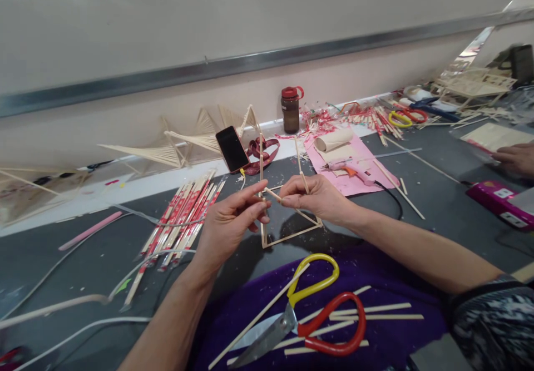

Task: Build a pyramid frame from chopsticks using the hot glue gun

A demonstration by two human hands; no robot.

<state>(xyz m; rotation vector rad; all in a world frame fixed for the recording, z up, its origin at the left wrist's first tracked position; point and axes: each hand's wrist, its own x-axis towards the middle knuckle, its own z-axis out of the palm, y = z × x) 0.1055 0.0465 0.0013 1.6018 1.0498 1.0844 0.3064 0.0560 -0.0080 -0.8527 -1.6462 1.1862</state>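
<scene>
My left hand (232, 219) and my right hand (317, 197) meet over a small frame of thin wooden sticks (288, 236) that stands on the dark table. Both hands pinch a short stick (273, 194) between their fingertips, at the frame's upright post (261, 159). The right hand's fingers also close on another upright stick (300, 162). On a purple cloth (375, 282) in front of me lie scissors (308, 315) with one yellow and one red handle, among several loose sticks.
Wrapped chopsticks (183, 215) lie left of the frame. Behind are a phone (232, 148), a brown bottle (291, 109), a glue gun (350, 169) on pink paper, and stick models (179, 143). Another person's hand (515, 158) rests at the right. Cables cross the left.
</scene>
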